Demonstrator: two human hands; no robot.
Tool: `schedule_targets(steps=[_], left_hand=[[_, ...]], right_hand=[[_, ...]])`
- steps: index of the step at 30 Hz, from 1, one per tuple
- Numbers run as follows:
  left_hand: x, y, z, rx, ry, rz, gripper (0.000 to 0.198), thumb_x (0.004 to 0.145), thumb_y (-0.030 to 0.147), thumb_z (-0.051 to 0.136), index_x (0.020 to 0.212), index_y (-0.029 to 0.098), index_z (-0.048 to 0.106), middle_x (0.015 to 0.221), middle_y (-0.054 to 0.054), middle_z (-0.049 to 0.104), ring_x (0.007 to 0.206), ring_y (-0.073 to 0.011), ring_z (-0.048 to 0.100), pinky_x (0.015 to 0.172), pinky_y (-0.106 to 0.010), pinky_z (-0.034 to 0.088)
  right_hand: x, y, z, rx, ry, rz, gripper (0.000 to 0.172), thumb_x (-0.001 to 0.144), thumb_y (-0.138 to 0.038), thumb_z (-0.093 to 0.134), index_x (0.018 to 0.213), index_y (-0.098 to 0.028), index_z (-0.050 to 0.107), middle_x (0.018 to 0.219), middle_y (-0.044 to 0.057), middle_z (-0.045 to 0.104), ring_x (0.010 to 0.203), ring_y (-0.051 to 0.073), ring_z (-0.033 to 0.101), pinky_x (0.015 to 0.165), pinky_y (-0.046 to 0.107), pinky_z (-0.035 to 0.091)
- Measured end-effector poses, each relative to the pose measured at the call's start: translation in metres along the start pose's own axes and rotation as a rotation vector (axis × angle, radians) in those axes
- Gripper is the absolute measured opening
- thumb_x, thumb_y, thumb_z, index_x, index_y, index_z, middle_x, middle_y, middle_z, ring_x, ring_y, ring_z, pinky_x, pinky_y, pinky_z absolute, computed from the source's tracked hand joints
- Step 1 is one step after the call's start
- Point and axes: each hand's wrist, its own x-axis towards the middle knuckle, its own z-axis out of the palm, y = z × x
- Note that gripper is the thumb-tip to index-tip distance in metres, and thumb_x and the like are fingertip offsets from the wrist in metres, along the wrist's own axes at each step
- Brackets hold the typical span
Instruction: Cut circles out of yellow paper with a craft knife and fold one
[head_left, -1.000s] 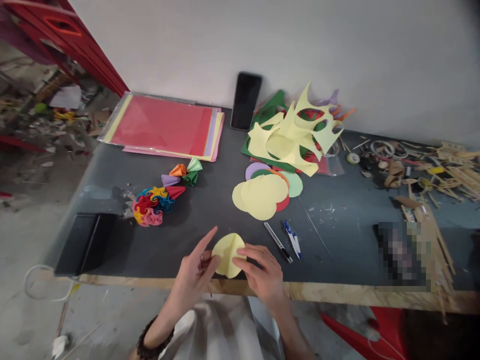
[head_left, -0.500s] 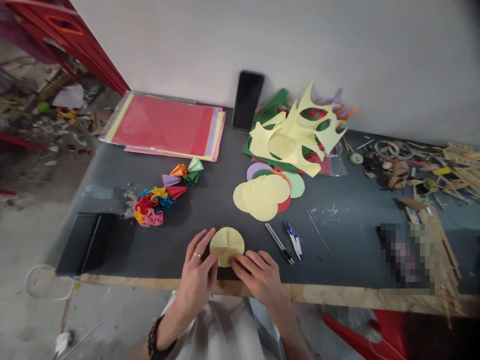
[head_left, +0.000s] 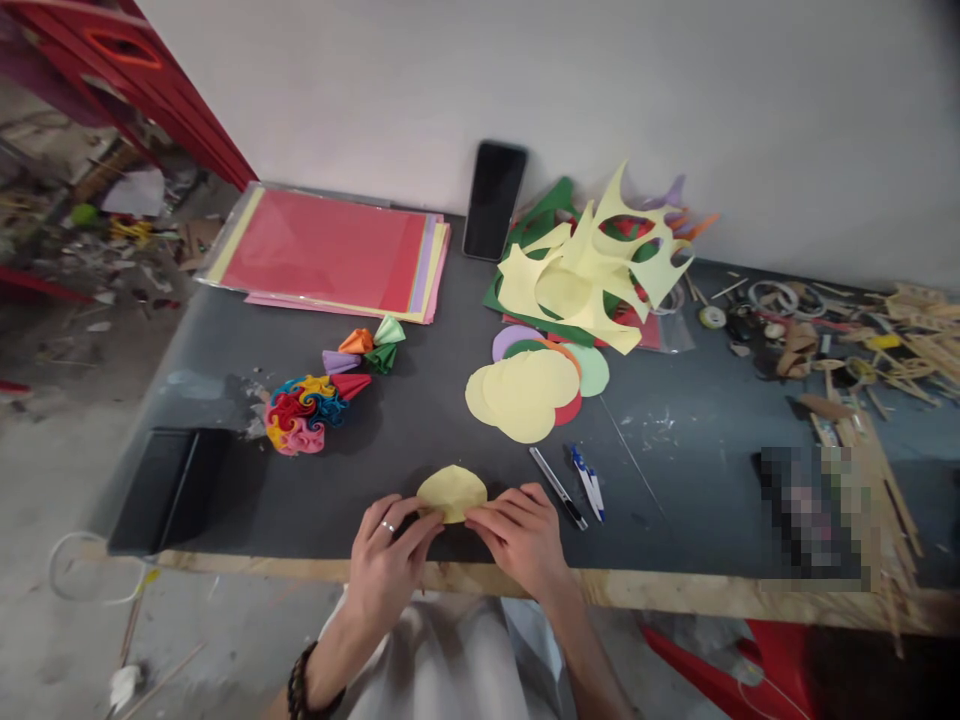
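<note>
A pale yellow paper circle (head_left: 453,490) is between my hands near the table's front edge, its near side partly behind my fingers. My left hand (head_left: 388,550), with a ring on one finger, pinches its left near edge. On the other side, my right hand (head_left: 521,540) pinches the right near edge between thumb and fingers. Beyond them lies a pile of cut paper circles (head_left: 529,390), yellow ones on top. To the right of my right hand are a utility knife (head_left: 559,488) and a blue and white compass (head_left: 589,482).
Folded paper cones (head_left: 358,341) and a cluster of curled colourful paper (head_left: 304,415) sit at left. Behind are packed paper sheets (head_left: 322,250), a leaning phone (head_left: 495,200) and cut-out scraps (head_left: 585,270). A thin stick (head_left: 630,450) and wood strips (head_left: 885,470) lie right.
The yellow circle now looks shallower and bent, no longer flat with its crease showing. My left hand has shifted slightly left and down, and its raised fingers have come down to the paper's edge.
</note>
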Motion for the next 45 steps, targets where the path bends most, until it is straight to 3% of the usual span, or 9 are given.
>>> schedule_targets(steps=[8, 15, 22, 28, 31, 34, 37, 45], left_hand=[[0.017, 0.005, -0.008, 0.012, -0.054, -0.2, 0.02, 0.098, 0.039, 0.067, 0.087, 0.026, 0.078, 0.088, -0.002, 0.073, 0.087, -0.0192, 0.061, 0.085, -0.035, 0.051], [0.026, 0.012, -0.012, 0.05, -0.107, -0.252, 0.023, 0.098, 0.04, 0.066, 0.081, 0.026, 0.074, 0.084, -0.004, 0.072, 0.087, -0.0244, 0.058, 0.084, -0.041, 0.048], [0.027, 0.014, -0.013, 0.093, -0.111, -0.246, 0.027, 0.098, 0.044, 0.065, 0.079, 0.027, 0.073, 0.084, -0.004, 0.071, 0.089, -0.0238, 0.059, 0.083, -0.038, 0.05], [0.025, 0.017, -0.007, 0.178, -0.037, -0.23, 0.018, 0.096, 0.037, 0.069, 0.084, 0.024, 0.072, 0.087, -0.004, 0.069, 0.087, -0.0242, 0.057, 0.082, -0.038, 0.047], [0.021, 0.022, -0.001, 0.199, -0.011, -0.172, 0.011, 0.094, 0.021, 0.068, 0.086, 0.025, 0.074, 0.092, -0.005, 0.07, 0.089, -0.0238, 0.058, 0.082, -0.037, 0.047], [0.012, 0.027, 0.005, 0.197, -0.014, -0.056, 0.034, 0.088, 0.005, 0.067, 0.099, 0.033, 0.08, 0.098, -0.003, 0.072, 0.097, -0.0227, 0.06, 0.084, -0.035, 0.048], [0.001, 0.027, 0.006, 0.226, -0.011, 0.036, 0.045, 0.085, 0.004, 0.071, 0.113, 0.039, 0.081, 0.102, -0.003, 0.074, 0.104, -0.0242, 0.062, 0.086, -0.036, 0.047], [-0.019, 0.002, -0.017, 0.461, -0.048, 0.015, 0.065, 0.082, -0.003, 0.067, 0.117, 0.051, 0.079, 0.113, -0.003, 0.074, 0.107, -0.0265, 0.06, 0.083, -0.038, 0.045]], right_hand=[[0.01, -0.008, 0.004, 0.04, -0.003, 0.256, 0.016, 0.098, -0.031, 0.069, 0.085, -0.025, 0.076, 0.077, -0.004, 0.079, 0.073, 0.012, 0.066, 0.077, 0.031, 0.037], [0.016, -0.01, 0.004, 0.05, -0.04, 0.372, 0.012, 0.092, -0.028, 0.075, 0.08, -0.025, 0.074, 0.072, -0.007, 0.077, 0.067, 0.012, 0.064, 0.077, 0.031, 0.037], [0.017, -0.013, 0.005, 0.031, -0.045, 0.412, 0.008, 0.09, -0.024, 0.075, 0.082, -0.025, 0.074, 0.073, -0.008, 0.078, 0.065, 0.011, 0.062, 0.078, 0.03, 0.036], [0.012, -0.017, 0.007, -0.032, -0.044, 0.404, 0.01, 0.092, -0.029, 0.076, 0.084, -0.027, 0.071, 0.075, -0.008, 0.076, 0.074, 0.014, 0.065, 0.079, 0.033, 0.033], [0.01, -0.017, 0.007, -0.102, -0.013, 0.381, 0.011, 0.094, -0.032, 0.074, 0.084, -0.027, 0.071, 0.077, -0.006, 0.075, 0.077, 0.016, 0.064, 0.08, 0.035, 0.032], [0.008, -0.014, 0.007, -0.135, 0.002, 0.387, 0.012, 0.092, -0.036, 0.077, 0.086, -0.027, 0.07, 0.081, -0.005, 0.075, 0.08, 0.018, 0.064, 0.079, 0.036, 0.032], [0.006, -0.013, 0.008, -0.136, 0.027, 0.398, 0.018, 0.092, -0.042, 0.078, 0.089, -0.027, 0.07, 0.083, -0.005, 0.075, 0.081, 0.018, 0.064, 0.079, 0.036, 0.032], [0.003, -0.022, 0.011, -0.164, 0.127, 0.394, 0.022, 0.095, -0.042, 0.075, 0.083, -0.025, 0.068, 0.076, -0.005, 0.073, 0.074, 0.017, 0.063, 0.075, 0.035, 0.033]])
